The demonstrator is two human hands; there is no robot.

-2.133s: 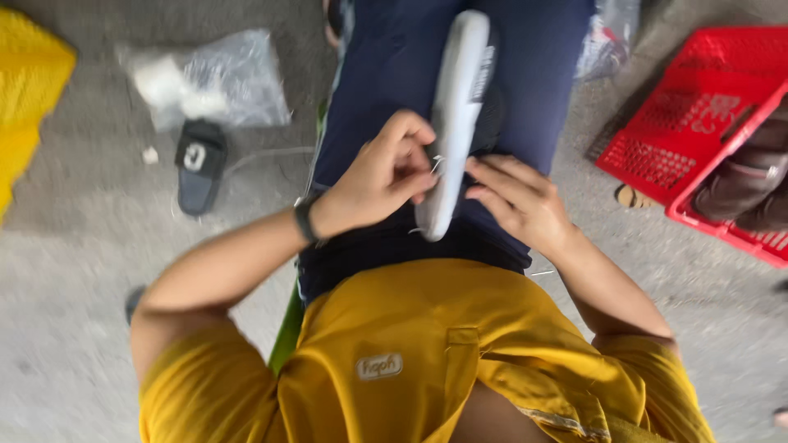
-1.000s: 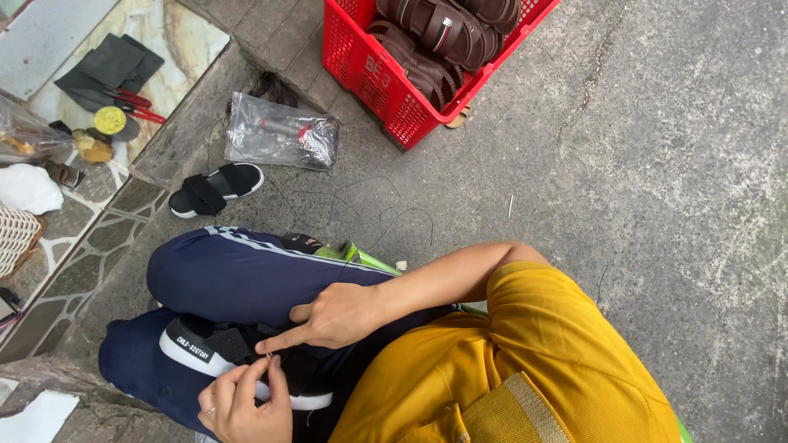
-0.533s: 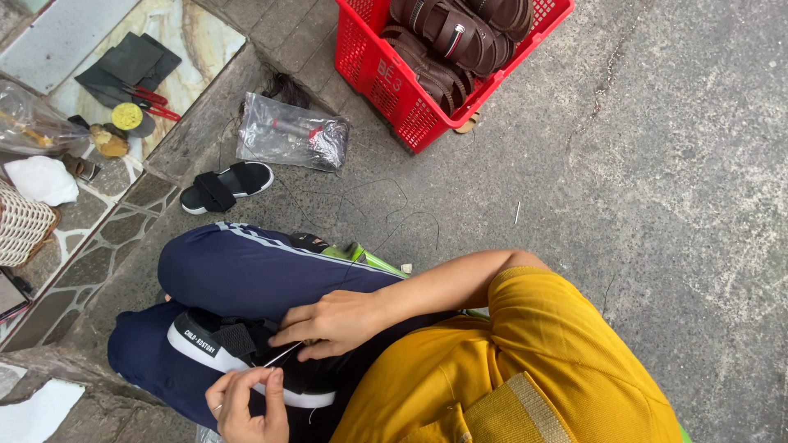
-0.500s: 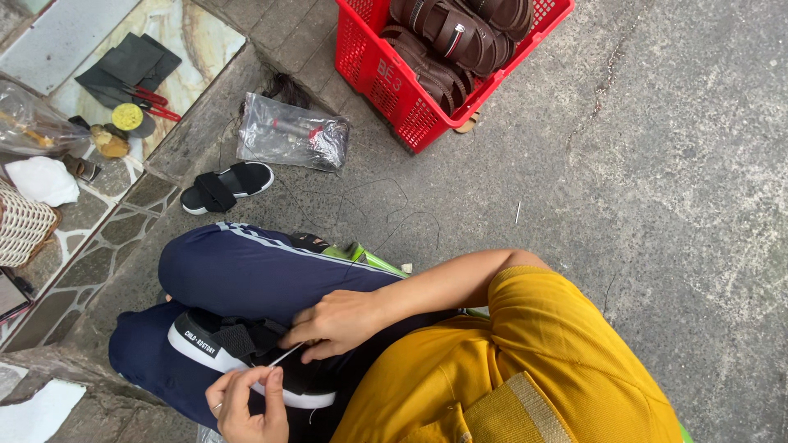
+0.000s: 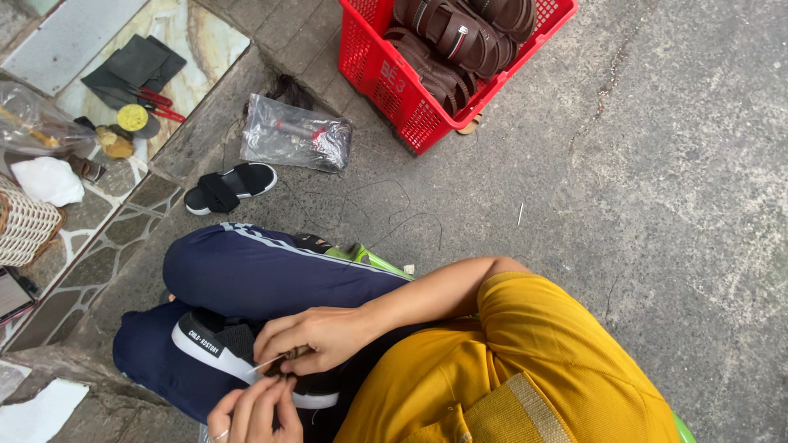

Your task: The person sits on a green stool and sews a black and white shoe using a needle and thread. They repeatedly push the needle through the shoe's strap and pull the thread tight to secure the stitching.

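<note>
1. Black knit sneaker with white rubber sole (image 5: 220, 348) lies sideways on the lap, across the navy track trousers (image 5: 263, 275), toe toward the bottom edge of view. Sole faces me.
2. Right hand (image 5: 316, 336) is closed in a pinch on a small dark tool or needle at the sole's rim; too small to tell which. It also pins the shoe down.
3. Left hand (image 5: 250, 410), just below, has fingertips pinched on a thin pale thread (image 5: 267, 364) that runs up to the right hand's pinch.
4. My read: a stitch is being worked at the sole/upper seam. To do it well, I'd keep the thread taut and in line w/ the seam, w/ no slack loop.
5. I'd brace the shoe harder against the thigh so it can't roll as the thread is pulled.
6. I'd keep both pinches close to the rim, since a long free run of thread would snag.
7. Risk, imo: a pull at an angle tears the knit.
8. Further out on the grey concrete floor (image 5: 657, 189): a black-and-white slide sandal (image 5: 230, 187) and a clear plastic bag (image 5: 295, 141) near the stone step, and a red plastic basket (image 5: 386, 82) of brown leather sandals (image 5: 455, 37) at the top edge.
</note>
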